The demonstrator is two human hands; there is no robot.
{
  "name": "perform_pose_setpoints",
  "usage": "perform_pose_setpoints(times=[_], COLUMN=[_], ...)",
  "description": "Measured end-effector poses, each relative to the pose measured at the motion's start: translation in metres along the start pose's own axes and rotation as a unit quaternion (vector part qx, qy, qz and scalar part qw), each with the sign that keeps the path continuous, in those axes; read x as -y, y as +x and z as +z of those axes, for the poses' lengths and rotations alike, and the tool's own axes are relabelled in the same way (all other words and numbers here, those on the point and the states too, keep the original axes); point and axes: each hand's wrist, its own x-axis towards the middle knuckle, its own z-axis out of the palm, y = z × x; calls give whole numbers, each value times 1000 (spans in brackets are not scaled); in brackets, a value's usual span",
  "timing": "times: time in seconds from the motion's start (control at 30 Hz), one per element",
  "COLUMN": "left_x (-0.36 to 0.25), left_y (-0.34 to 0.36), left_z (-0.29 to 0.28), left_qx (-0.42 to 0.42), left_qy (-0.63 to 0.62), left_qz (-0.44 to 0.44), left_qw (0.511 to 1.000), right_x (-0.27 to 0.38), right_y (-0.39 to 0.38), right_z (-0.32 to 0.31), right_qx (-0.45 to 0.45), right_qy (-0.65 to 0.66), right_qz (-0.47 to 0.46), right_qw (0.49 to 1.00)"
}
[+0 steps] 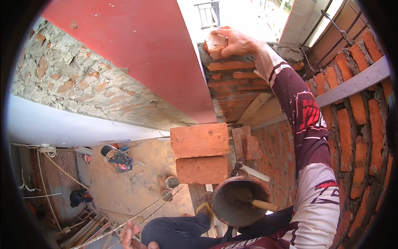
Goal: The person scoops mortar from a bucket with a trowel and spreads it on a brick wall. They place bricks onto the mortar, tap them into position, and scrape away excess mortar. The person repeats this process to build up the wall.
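My right hand (237,41) reaches up and grips a red brick piece (215,44) on the mortar bed atop the brick wall (232,79). Its patterned sleeve (306,124) runs down the right side. My left hand (130,236) sits low at the bottom edge, fingers apart, holding nothing, beside my dark trouser knee (174,230). Two whole red bricks (201,155) are stacked on a plank just below the wall. A round pan of mortar (238,203) with a wooden-handled trowel (261,204) stands in front of my body.
A red-painted beam (141,50) and a rough brick-and-mortar wall (74,79) fill the upper left. Another brick wall with a grey metal strip (356,83) curves along the right. Far below lie a sandy floor, a person crouching (81,196), planks and cables.
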Motion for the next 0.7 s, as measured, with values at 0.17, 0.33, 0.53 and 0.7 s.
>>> perform_pose_setpoints(times=[0.17, 0.33, 0.53, 0.7], left_x=[-1, -3, 0, 1], left_y=[2, 2, 1, 0], left_z=[2, 4, -5, -2], left_qx=[17, 17, 65, 48], left_qy=[11, -10, 64, 32], left_qz=[-3, -15, 13, -8], left_qw=[1000, 1000, 996, 998], right_x=[5, 7, 8, 14], right_y=[-1, 0, -4, -5], right_z=[-4, 0, 8, 4], right_qx=[41, 13, -15, 29], right_qy=[-34, -78, -88, -90], right_qz=[25, -41, -54, -8], right_qw=[998, 996, 995, 995])
